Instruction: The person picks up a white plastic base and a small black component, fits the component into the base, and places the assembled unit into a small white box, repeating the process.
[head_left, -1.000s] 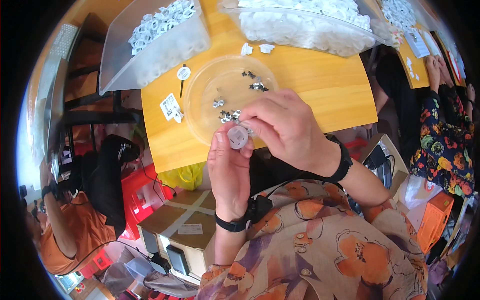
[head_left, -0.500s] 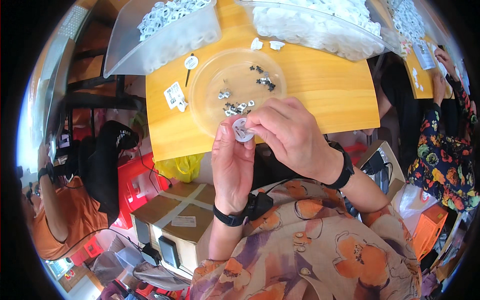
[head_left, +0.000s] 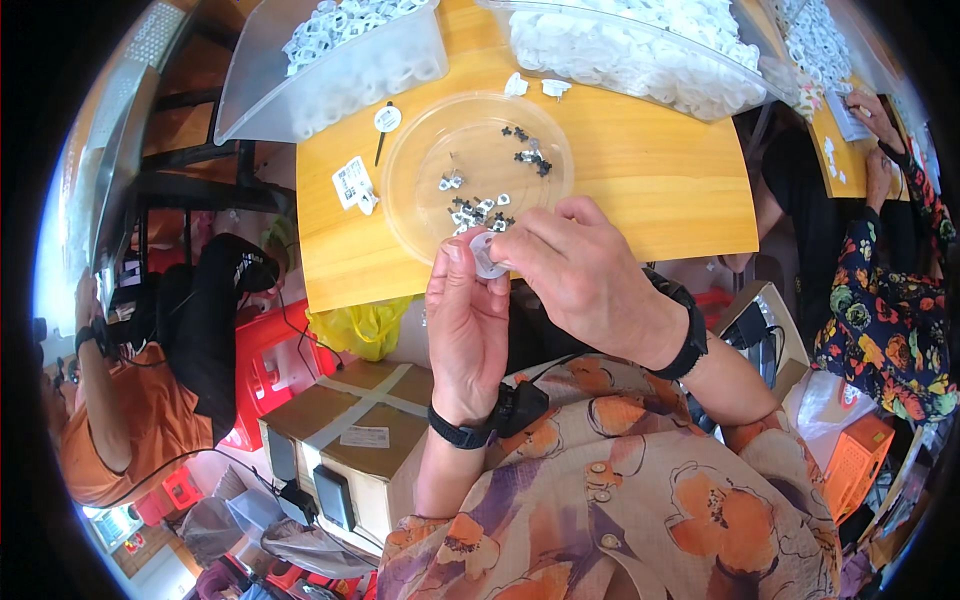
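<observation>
My left hand (head_left: 467,318) pinches a small round white plastic piece (head_left: 487,262) between thumb and fingers, just off the table's near edge. Over that piece, the fingers of my right hand (head_left: 570,270) are pressed together at its right side; whatever they grip, if anything, is hidden. Right beyond my fingertips lies a shallow clear round tray (head_left: 420,130). Small black cross-shaped parts (head_left: 540,167) and little silvery metal parts (head_left: 452,181) are scattered in it, with a mixed cluster close to my hands.
Two clear bins (head_left: 330,105) (head_left: 640,70) of white plastic parts stand at the far edge. Left of the tray are a black-stemmed white disc (head_left: 387,119) and a printed tag (head_left: 352,183). A cardboard box (head_left: 350,425) sits below left. Other people sit at both sides.
My right fingers have moved in over the white piece, covering more of its face. The piece has tilted a little in my left hand.
</observation>
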